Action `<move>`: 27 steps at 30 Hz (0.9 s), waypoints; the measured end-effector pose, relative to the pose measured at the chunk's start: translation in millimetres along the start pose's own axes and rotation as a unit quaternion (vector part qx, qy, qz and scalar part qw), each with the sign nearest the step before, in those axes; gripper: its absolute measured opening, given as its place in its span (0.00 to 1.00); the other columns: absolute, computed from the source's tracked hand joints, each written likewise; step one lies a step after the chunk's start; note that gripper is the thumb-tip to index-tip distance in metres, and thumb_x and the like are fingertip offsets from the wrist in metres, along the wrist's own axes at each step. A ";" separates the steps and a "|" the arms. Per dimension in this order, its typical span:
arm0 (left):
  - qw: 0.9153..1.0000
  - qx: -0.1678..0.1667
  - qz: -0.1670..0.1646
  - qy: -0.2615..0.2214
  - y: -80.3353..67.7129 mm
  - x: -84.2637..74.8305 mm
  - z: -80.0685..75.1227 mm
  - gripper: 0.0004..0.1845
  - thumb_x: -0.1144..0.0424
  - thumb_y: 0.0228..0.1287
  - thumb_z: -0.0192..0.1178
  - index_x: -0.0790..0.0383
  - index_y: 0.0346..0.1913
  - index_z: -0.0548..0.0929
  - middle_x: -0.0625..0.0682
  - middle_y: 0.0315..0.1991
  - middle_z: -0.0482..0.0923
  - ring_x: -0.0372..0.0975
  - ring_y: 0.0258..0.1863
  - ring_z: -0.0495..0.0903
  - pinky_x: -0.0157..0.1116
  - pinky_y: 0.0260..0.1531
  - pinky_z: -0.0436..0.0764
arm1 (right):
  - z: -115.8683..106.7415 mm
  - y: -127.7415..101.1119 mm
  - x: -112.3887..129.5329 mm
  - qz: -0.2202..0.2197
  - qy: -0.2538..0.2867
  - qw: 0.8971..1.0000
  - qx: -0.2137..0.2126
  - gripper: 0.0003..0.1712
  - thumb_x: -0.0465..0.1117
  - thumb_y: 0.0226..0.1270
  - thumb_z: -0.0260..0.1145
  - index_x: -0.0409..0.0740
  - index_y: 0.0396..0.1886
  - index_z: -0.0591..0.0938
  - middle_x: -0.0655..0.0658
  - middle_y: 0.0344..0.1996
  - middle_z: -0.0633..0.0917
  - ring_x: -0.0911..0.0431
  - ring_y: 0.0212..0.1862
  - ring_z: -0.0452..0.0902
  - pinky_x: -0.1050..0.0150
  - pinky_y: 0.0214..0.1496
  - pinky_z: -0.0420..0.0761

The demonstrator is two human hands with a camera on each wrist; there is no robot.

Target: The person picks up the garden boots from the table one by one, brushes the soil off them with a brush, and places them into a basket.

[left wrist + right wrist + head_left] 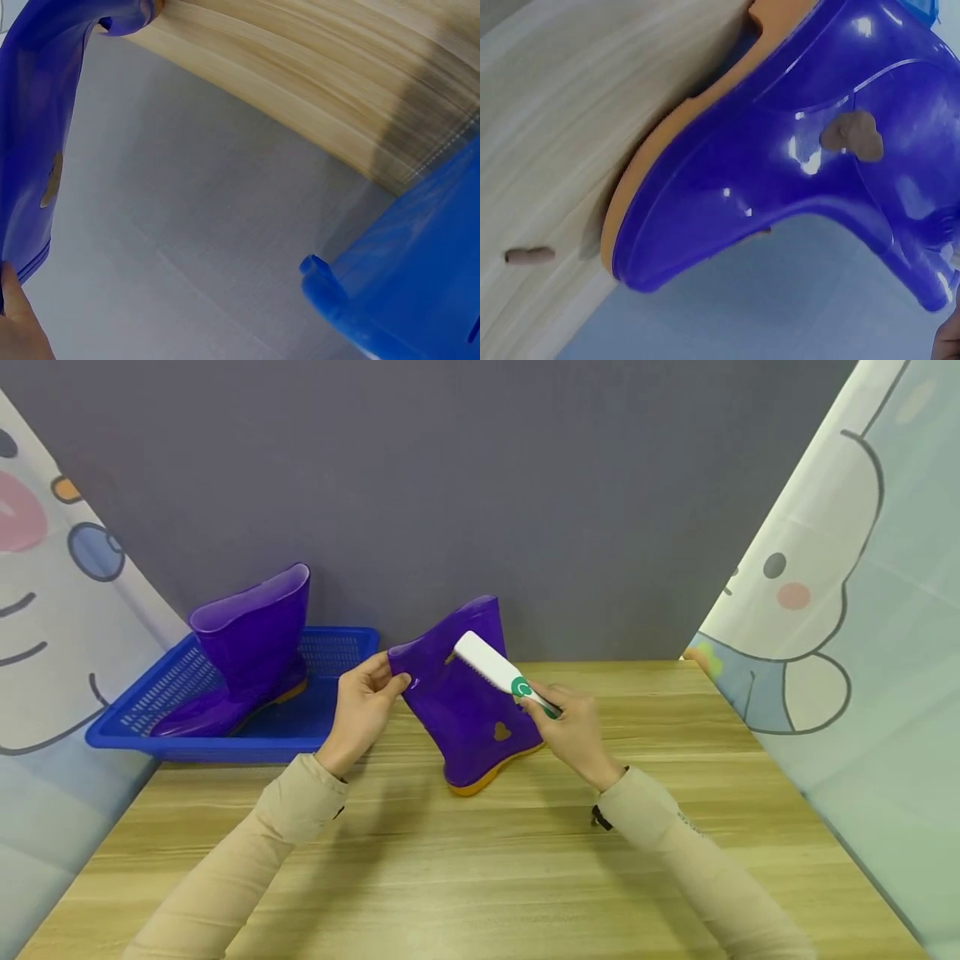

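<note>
A purple rain boot with an orange sole leans tilted over the table. My left hand pinches the rim of its shaft, thumb on the near side. In my right hand is a white brush with a green-and-white handle, its bristles against or close to the upper shaft. A brown patch marks the side near the ankle, and the right wrist view shows this brown smear larger. Another brown patch appears on the shaft in the left wrist view. My right hand hides part of the boot's foot.
At the left, a blue plastic basket holds a second purple boot. A small brown lump lies on the wooden table near the toe. The grey wall rises behind, with cartoon-printed cloths at both sides.
</note>
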State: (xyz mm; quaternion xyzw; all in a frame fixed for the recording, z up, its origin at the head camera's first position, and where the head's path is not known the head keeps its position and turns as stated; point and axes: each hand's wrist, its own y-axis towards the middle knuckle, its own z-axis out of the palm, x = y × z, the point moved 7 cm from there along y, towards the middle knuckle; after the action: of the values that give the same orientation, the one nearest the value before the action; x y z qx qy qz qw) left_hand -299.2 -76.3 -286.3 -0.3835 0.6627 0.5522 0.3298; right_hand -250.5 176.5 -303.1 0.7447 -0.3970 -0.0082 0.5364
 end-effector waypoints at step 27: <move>1.000 -0.002 -0.007 0.018 2.7 1.0 -0.7 0.15 0.74 0.59 0.56 0.71 0.51 0.78 0.64 0.43 0.81 0.25 0.33 0.79 0.22 0.36 0.78 | -4.3 -24.3 -17.9 0.075 -0.079 0.986 0.126 0.16 0.37 0.55 0.69 0.35 0.44 0.83 0.42 0.25 0.85 0.67 0.13 0.59 0.74 0.13 0.61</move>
State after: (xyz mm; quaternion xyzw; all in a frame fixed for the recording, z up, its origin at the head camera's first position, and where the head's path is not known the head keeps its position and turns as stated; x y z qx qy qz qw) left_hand -302.1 -76.9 -285.7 -0.3984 0.6651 0.5439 0.3210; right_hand -246.8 193.3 -328.3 0.7713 -0.4909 0.0229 0.4044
